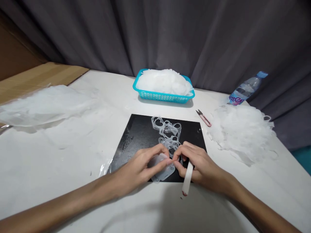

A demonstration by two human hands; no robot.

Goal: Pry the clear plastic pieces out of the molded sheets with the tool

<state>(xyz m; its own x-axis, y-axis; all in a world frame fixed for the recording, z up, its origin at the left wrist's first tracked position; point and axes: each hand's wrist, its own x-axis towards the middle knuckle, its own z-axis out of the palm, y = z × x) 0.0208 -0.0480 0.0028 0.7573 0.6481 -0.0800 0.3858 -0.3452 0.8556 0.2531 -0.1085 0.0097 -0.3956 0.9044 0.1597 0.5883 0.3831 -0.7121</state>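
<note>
My left hand pinches a thin translucent sheet piece between thumb and fingers, above the near edge of a black mat. My right hand meets it fingertip to fingertip, its thumb and index finger closed at the piece's upper right edge. A white stick-like tool with a reddish end is tucked in my right hand and points down toward me. Curly translucent cut-out strips lie on the mat just beyond my fingers. What exactly lies between the fingertips is hidden.
A blue basket heaped with white translucent pieces stands at the back. Pink snips lie right of the mat, near a pile of clear scraps and a water bottle. Plastic sheets and cardboard are at left.
</note>
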